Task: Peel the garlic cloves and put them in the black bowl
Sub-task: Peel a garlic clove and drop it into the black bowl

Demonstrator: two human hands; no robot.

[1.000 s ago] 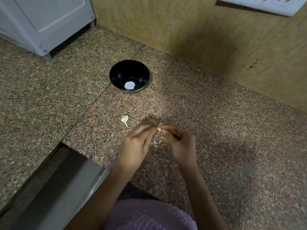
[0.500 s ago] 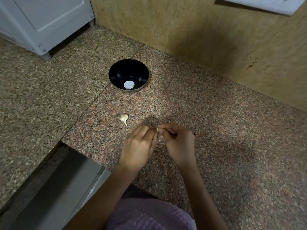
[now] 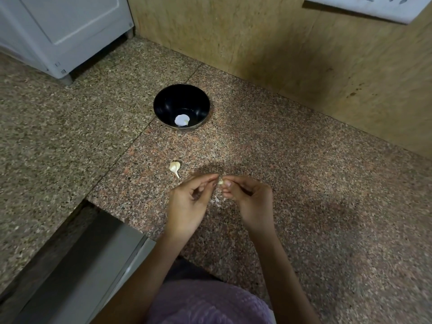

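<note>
1. Head view: my left hand (image 3: 187,202) and right hand (image 3: 250,199) both pinch one garlic clove (image 3: 221,182) near the worktop's (image 3: 304,183) front edge.
2. Second clove (image 3: 174,167) lies just beyond my left hand.
3. Black bowl (image 3: 168,101) toward the back edge, peeled clove (image 3: 181,119) inside.

Nearer than the black bowl (image 3: 171,101), I see bare counter (image 3: 304,183) running to the left hand (image 3: 189,202) and right hand (image 3: 250,199), both pinching the held clove (image 3: 220,182). A loose clove (image 3: 174,166) lies just left of that lane. Right of the bowl: wide bare granite. Behind it: wall (image 3: 257,43), close. Far-left: white cabinet (image 3: 65,31). Near-left: the counter edge drops.
</note>
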